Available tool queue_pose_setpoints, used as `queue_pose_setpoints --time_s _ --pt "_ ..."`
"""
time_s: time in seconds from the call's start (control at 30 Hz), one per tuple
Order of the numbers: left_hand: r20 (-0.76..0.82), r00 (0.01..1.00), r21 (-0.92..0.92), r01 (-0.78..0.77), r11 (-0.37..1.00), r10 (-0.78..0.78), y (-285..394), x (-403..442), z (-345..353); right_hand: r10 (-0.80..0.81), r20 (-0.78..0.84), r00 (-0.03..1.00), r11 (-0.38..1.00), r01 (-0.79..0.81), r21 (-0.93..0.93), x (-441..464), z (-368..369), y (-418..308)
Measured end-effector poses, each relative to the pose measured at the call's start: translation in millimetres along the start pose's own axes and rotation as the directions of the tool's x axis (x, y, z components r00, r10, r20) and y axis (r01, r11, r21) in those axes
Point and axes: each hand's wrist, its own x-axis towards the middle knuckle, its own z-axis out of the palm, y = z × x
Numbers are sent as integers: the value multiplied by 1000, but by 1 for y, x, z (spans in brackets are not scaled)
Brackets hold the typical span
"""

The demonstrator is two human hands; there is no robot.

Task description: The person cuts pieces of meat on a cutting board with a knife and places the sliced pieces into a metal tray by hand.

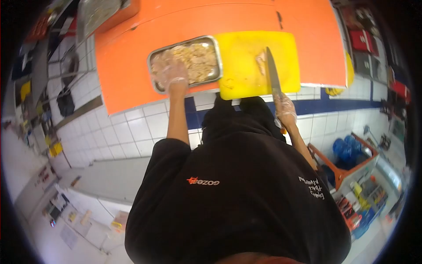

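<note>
My left hand [172, 72], in a clear plastic glove, is over the left part of a metal tray [218, 57] and touches the pale chopped meat [200, 59] in it. Its fingers look spread, though blur hides their tips. My right hand [285, 110], gloved too, is closed around the handle of a large knife [272, 72]. The blade points away from me above a yellow cutting board [239, 57]. Left of the blade, a small piece of meat [261, 63] lies on the board. Tray and board sit side by side.
Both stand on an orange table [176, 26] with its edge close to my body. Another metal container [99, 17] is at the far left corner. Right of me, an orange-framed crate [340, 174] holds blue bottles [347, 147]. White tiles [140, 121] line the area below the table edge.
</note>
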Motion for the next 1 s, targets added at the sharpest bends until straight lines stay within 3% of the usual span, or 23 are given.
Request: queue_pose_setpoints --time_s 0.03,0.07,0.13,0.17,0.2,0.23,0.3,0.37,0.47,0.53,0.6,0.67,0.73,0.8,0.87,0.93,1.0 --pt "-84 994 75 73 994 -67 11 2 -8 -26 -43 999 999 26 20 -2 3 3" --pt "-76 996 60 47 997 -42 27 2 -20 129 51 990 985 -133 108 -9 -18 -29" --pt "-331 941 -245 -162 956 75 58 -1 -41 184 90 979 973 -194 125 -13 -37 -55" --pt "-328 941 -253 -176 951 87 75 -2 -34 212 146 966 963 -232 139 -14 -42 -56" --pt "-298 940 -401 -280 872 165 98 -2 -22 103 65 993 990 -109 92 -8 -26 -38" --pt "-278 929 -539 -362 761 245 123 -7 -14 115 57 992 988 -120 93 -1 -16 -23" --pt "31 946 -673 -220 706 324 178 -25 -17 -47 64 997 994 53 -92 11 1 9" --pt "178 890 -697 -188 692 420 218 -36 13 -123 25 992 982 126 -143 14 3 21" --pt "223 879 -600 -216 770 421 256 -35 40 -54 49 997 988 61 -139 6 -28 -9" --pt "254 851 -620 -221 752 459 267 -23 43 69 54 996 993 -64 -97 6 -35 -14" --pt "286 822 -632 -225 741 493 262 -12 40 22 57 998 994 -16 -105 3 -41 -12" --pt "358 785 -478 -312 821 506 244 4 39 -32 58 998 993 38 -109 3 -46 -11" --pt "372 771 -425 -353 834 516 214 17 37 125 168 978 992 -117 -56 1 -48 -11" --pt "393 754 -372 -393 841 526 197 9 38 173 195 965 985 -170 -32 -2 -55 -20" --pt "30 823 -449 -495 744 567 193 5 37 211 214 954 977 -213 -16 0 -57 -22" --pt "27 830 -539 -457 707 557 213 -3 34 6 118 993 998 2 -69 -1 -54 -19" --pt "26 838 -629 -410 660 545 233 -12 36 -15 125 992 998 21 -51 5 -34 -5"
